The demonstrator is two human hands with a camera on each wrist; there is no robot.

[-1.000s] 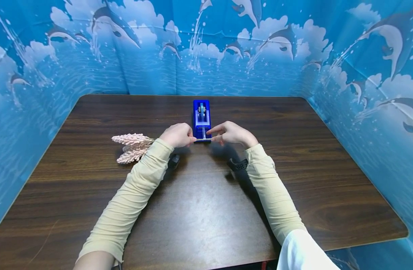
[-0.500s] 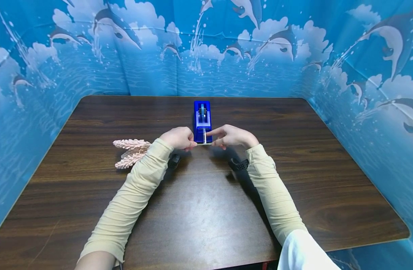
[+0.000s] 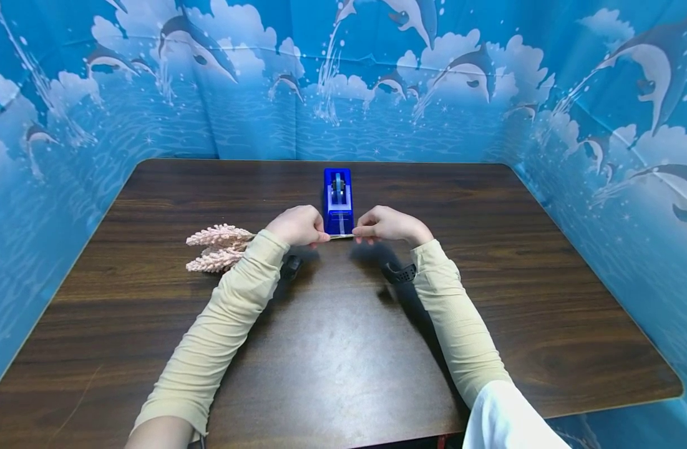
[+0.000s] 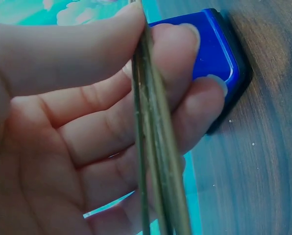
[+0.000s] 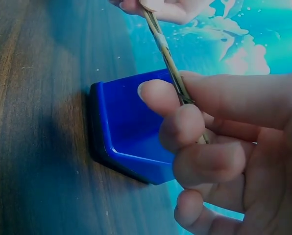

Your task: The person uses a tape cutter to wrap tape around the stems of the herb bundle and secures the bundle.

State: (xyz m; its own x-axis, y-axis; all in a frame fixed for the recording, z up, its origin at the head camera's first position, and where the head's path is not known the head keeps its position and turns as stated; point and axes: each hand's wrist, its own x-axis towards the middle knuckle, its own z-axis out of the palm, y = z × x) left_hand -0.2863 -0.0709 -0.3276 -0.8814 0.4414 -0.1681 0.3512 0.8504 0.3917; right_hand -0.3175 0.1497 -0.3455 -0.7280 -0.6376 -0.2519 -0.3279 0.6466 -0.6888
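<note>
Thin green-brown stems [image 4: 166,147] in front of blue plastic tape dispenser [image 3: 339,202].
L hand [image 3: 298,226] & R hand [image 3: 390,226] pinch stems; pale wrap [image 5: 160,40] betw., prob. tape.

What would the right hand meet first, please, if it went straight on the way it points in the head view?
Most likely the left hand, holding the same stem bundle; the blue tape dispenser lies close behind that line, though, and depth is unclear, so it could be touched first.

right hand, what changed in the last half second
The index finger of the right hand has drawn back from the tape dispenser and now pinches the stems with the thumb. The left hand still pinches the stems, and the tape dispenser stays in place.
</note>
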